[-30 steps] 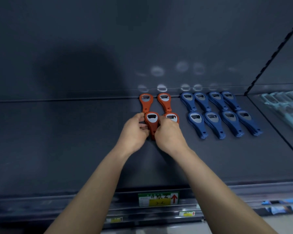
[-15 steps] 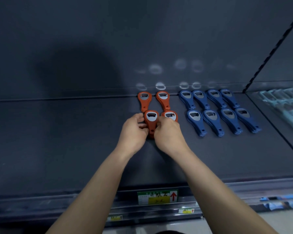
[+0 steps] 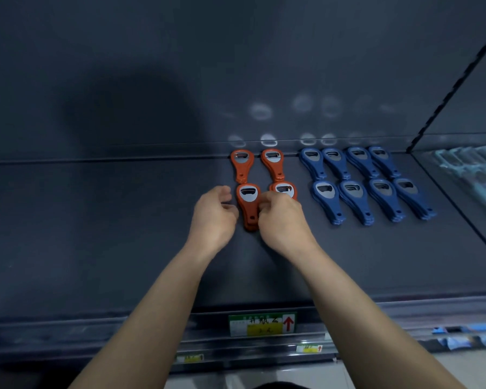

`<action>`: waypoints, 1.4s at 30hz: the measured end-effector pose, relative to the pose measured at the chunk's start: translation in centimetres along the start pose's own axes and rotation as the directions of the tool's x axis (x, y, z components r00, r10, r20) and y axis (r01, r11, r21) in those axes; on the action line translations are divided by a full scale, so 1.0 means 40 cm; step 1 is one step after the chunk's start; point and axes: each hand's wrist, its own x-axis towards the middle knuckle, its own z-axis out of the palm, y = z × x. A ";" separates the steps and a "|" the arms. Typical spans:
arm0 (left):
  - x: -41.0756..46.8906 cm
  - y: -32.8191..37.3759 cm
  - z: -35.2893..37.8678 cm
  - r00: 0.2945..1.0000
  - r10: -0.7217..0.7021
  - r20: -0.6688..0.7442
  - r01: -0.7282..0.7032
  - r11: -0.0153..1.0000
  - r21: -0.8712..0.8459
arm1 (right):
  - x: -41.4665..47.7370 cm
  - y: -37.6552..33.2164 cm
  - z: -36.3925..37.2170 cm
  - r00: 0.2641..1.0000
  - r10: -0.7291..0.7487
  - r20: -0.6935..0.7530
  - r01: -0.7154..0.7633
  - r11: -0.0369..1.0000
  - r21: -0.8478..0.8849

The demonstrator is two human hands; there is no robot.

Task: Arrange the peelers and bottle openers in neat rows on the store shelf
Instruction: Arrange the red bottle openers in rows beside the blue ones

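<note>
Four stacks of orange bottle openers lie in two rows on the dark shelf (image 3: 96,234): back left (image 3: 242,164), back right (image 3: 272,164), front left (image 3: 249,203), front right (image 3: 285,190). My right hand (image 3: 281,220) covers the front right stack's handle, and its curled fingertips pinch the right edge of the front left stack. My left hand (image 3: 213,217) sits just left of that stack, fingers loosely curled, thumb lifted off it. Blue bottle openers (image 3: 357,186) lie in two neat rows to the right.
Pale teal peelers (image 3: 469,169) lie in the neighbouring bay beyond a shelf divider (image 3: 460,220) on the right. A green and yellow price tag (image 3: 261,324) hangs on the shelf's front rail. The shelf's left half is bare dark surface.
My left hand has drawn slightly left, its thumb coming off the front left orange stack. My right hand stays against the stack.
</note>
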 end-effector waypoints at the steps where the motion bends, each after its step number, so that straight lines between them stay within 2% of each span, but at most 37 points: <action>1: 0.012 -0.002 -0.008 1.000 -0.004 -0.014 0.004 1.000 0.014 | 0.005 0.002 -0.008 1.000 0.006 -0.025 -0.006 1.000 -0.007; 6: 0.082 0.008 -0.031 1.000 -0.019 -0.007 0.019 1.000 0.025 | 0.069 -0.018 -0.037 0.997 -0.001 -0.082 0.006 0.999 0.050; 10: 0.118 0.024 -0.017 0.998 -0.034 0.047 0.036 0.998 -0.044 | 0.125 -0.049 -0.033 0.999 -0.037 -0.034 0.036 0.999 -0.026; 16: 0.140 0.037 0.006 0.997 -0.009 0.076 0.017 0.994 -0.108 | 0.186 -0.059 -0.010 0.996 0.004 0.089 0.000 0.999 -0.046; 20: 0.139 0.045 0.012 0.995 0.011 0.097 0.002 0.991 -0.130 | 0.198 -0.056 -0.001 0.996 0.017 0.087 -0.014 0.999 -0.041; 25: 0.140 0.046 0.008 0.994 0.031 0.109 -0.020 0.995 -0.102 | 0.192 -0.057 -0.001 0.998 0.018 0.067 -0.017 1.000 -0.008; 29: 0.142 0.030 -0.022 0.997 0.036 0.067 -0.041 0.997 0.071 | 0.158 -0.063 -0.032 1.000 -0.015 -0.017 0.015 0.999 -0.042; 32: 0.115 0.027 -0.049 0.992 -0.001 0.129 -0.016 0.991 0.134 | 0.113 -0.059 -0.055 1.000 0.010 -0.007 -0.010 0.994 -0.106; 37: 0.056 0.036 -0.054 0.947 -0.040 0.320 -0.014 0.986 0.166 | 0.055 -0.047 -0.040 0.993 0.083 0.082 -0.065 0.976 -0.207; 42: 0.018 0.040 -0.044 0.921 -0.001 0.389 -0.082 0.977 0.196 | 0.045 -0.043 -0.016 0.993 0.086 0.080 -0.073 0.986 -0.149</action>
